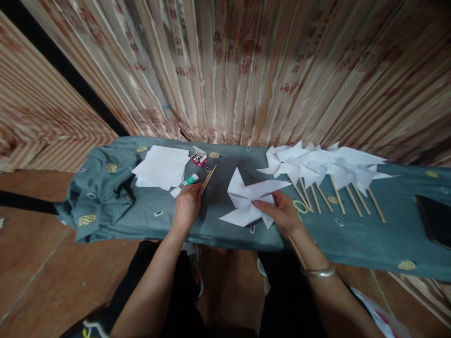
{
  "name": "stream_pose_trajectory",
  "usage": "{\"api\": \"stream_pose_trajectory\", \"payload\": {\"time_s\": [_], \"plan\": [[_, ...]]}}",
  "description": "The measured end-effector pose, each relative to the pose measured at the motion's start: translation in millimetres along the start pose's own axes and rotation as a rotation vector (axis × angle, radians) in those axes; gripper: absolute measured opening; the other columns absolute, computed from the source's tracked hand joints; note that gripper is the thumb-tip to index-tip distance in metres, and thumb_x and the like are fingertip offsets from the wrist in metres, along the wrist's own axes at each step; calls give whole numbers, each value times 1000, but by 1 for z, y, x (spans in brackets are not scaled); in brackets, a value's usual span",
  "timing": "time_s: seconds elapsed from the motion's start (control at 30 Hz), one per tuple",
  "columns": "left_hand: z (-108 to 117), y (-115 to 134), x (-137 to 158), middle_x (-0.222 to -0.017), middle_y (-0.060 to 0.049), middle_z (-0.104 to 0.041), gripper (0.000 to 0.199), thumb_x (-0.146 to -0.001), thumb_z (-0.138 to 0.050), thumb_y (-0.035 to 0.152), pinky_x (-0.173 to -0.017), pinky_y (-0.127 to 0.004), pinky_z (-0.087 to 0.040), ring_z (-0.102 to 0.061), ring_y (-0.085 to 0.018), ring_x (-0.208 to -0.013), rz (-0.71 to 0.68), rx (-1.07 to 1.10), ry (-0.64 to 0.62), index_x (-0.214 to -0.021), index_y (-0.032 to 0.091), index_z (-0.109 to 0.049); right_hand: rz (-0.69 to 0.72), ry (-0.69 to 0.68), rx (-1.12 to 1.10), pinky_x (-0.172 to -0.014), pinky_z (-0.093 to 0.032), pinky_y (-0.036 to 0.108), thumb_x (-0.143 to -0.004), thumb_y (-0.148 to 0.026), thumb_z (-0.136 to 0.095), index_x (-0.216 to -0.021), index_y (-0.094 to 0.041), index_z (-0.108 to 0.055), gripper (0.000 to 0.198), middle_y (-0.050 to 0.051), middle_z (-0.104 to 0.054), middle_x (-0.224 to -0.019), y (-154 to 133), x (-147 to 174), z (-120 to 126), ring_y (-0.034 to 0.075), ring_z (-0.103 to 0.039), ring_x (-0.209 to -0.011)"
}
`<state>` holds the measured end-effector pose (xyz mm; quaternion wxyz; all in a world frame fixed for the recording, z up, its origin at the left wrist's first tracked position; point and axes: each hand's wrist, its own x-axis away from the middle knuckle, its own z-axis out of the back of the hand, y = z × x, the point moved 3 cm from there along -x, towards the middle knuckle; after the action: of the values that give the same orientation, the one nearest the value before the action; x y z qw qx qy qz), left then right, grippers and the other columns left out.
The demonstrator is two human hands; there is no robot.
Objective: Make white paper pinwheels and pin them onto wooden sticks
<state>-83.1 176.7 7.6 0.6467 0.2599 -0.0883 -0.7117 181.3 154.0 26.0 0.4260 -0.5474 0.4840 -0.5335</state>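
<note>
A white paper pinwheel [243,195] with a small metal pin at its middle is held by my right hand [283,213]. The thumb lies by the pin and the other fingers are under a blade. My left hand [188,206] is closed at the near end of a few thin wooden sticks [208,179]; its fingertips are partly hidden. Just beyond that hand lies a green and white glue stick [188,181]. A small open red and white box of metal pins [199,158] sits farther back.
A stack of white paper sheets [162,166] lies at the left. Several finished pinwheels on sticks [327,164] overlap at the right. Green-handled scissors [300,206] lie partly behind my right hand. A black phone-like object [435,218] rests at the far right on the cloth-covered table [225,234].
</note>
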Motion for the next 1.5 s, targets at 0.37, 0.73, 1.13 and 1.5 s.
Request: {"api": "stream_pose_trajectory", "payload": {"time_s": [0.37, 0.73, 1.13, 1.5], "plan": [[12, 22, -3, -96, -9, -68, 31, -79, -52, 17, -81, -33, -54, -65, -21, -86, 103, 401, 89, -104, 16, -70, 75, 39, 30, -76, -57, 39, -54, -38, -86, -87, -21, -66, 42, 5, -76, -86, -11, 5, 1, 24, -70, -78], [2, 86, 33, -65, -1, -68, 29, -54, -83, 32, -49, -18, -40, -55, -9, -53, 601, 1344, -226, -77, 14, -76, 459, -17, 428, -61, -56, 24, -78, -22, -68, -103, -25, -69, 25, 2, -75, -103, -79, 82, -14, 16, -72, -77], [13, 108, 57, -57, -1, -66, 24, -58, -84, 35, -61, -24, -48, -58, -12, -57, 532, 1384, -449, -63, 14, -74, 716, -2, 439, -80, -55, 27, -89, -18, -57, -135, -27, -46, 48, 0, -72, -95, -90, 99, -1, 15, -70, -89], [19, 115, 57, -44, 1, -51, 38, -65, -80, 47, -50, -19, -31, -40, -6, -47, 437, 1379, -519, -53, 13, -69, 786, 29, 506, -84, -54, 30, -90, -26, -58, -138, -27, -44, 50, 0, -72, -96, -92, 101, 1, 16, -68, -90]]}}
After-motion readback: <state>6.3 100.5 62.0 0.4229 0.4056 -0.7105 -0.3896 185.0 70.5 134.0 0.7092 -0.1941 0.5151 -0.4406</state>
